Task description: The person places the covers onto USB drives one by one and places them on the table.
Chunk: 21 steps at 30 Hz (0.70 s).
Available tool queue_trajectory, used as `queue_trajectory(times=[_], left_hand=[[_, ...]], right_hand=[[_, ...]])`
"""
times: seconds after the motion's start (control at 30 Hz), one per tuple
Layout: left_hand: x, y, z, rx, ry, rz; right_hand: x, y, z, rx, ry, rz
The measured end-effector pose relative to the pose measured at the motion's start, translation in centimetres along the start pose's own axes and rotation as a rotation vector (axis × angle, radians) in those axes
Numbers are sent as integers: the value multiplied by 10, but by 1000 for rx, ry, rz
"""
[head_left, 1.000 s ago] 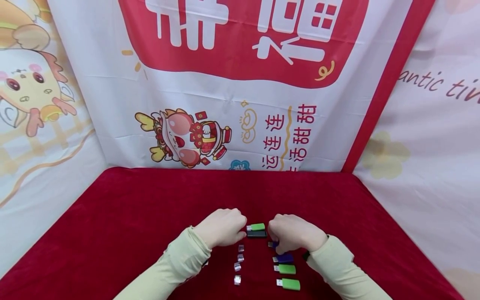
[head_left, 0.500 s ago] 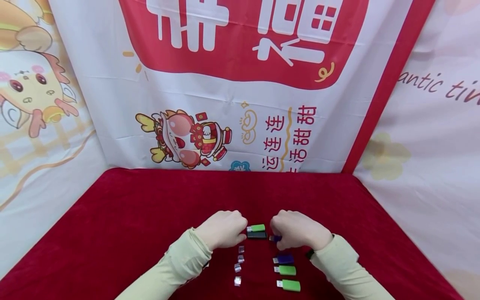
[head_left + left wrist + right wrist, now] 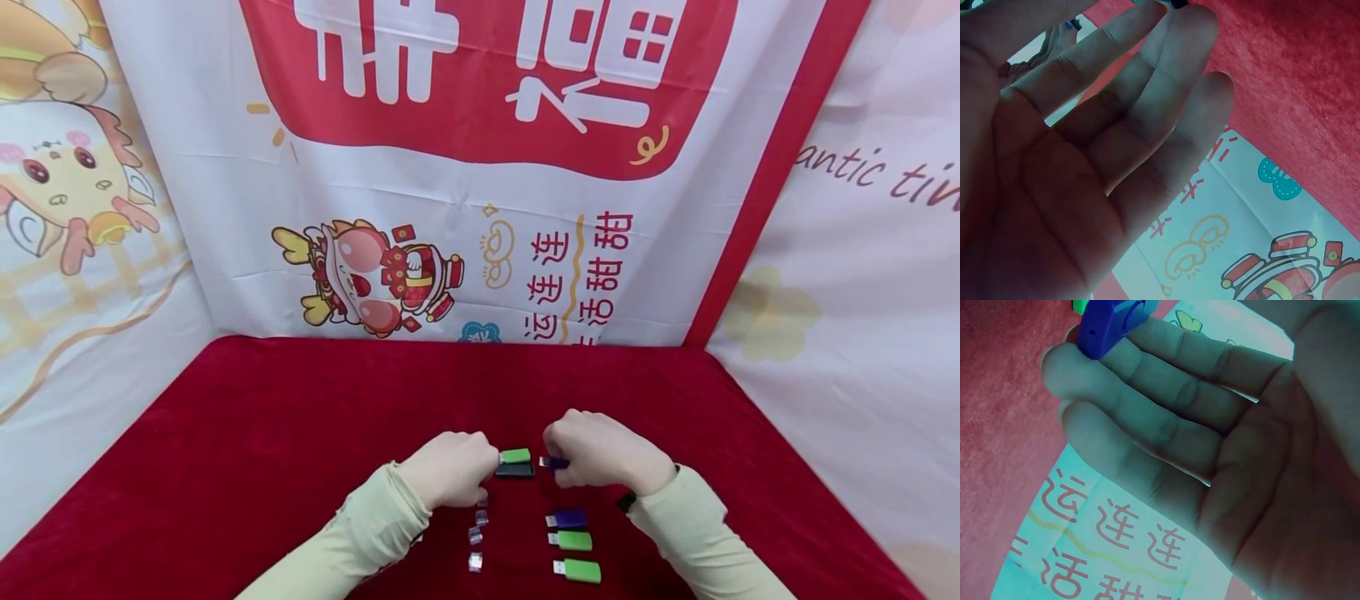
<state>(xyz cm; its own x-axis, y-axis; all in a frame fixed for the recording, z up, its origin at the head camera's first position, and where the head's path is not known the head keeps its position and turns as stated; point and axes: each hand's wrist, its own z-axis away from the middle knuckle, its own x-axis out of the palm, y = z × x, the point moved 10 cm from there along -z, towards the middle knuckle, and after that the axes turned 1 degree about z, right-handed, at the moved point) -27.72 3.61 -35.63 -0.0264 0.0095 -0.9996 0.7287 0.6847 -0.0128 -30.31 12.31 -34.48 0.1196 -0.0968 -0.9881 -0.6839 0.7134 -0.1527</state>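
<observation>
My right hand (image 3: pixel 600 450) pinches a dark blue USB flash drive (image 3: pixel 557 463), its metal plug pointing left. The right wrist view shows the rounded blue body of this flash drive (image 3: pixel 1110 328) at the fingertips. My left hand (image 3: pixel 453 467) hovers palm down over the top of a column of small clear caps (image 3: pixel 476 562), partly hiding the uppermost one. Its fingers (image 3: pixel 1194 37) look relaxed in the left wrist view, with the thumb apart. Between the hands lie a green flash drive (image 3: pixel 516 456) with a clear cap end and a black flash drive (image 3: pixel 515 472), side by side.
Below my right hand, another blue flash drive (image 3: pixel 572 518) and two green ones, a nearer (image 3: pixel 582 571) and a farther (image 3: pixel 575 542), lie in a column with plugs to the left. A red cloth (image 3: pixel 300 400) covers the table, and a printed fabric backdrop (image 3: pixel 420 183) rises behind it.
My right hand has lifted the blue flash drive from the column and moved it away from me, level with the green and black pair. My left hand has shifted slightly towards the nearest cap.
</observation>
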Motion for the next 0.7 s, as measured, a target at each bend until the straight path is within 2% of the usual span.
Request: queue_trajectory(times=[0.3,0.53,0.7], left_hand=[[5,7,-1,25,32,-68],[10,8,-2,21,10,-39],[13,10,-3,25,16,-37]], right_hand=[[-4,0,0,-10,8,14],[-4,0,0,-22,12,10],[-3,1,-1,-14,6,5]])
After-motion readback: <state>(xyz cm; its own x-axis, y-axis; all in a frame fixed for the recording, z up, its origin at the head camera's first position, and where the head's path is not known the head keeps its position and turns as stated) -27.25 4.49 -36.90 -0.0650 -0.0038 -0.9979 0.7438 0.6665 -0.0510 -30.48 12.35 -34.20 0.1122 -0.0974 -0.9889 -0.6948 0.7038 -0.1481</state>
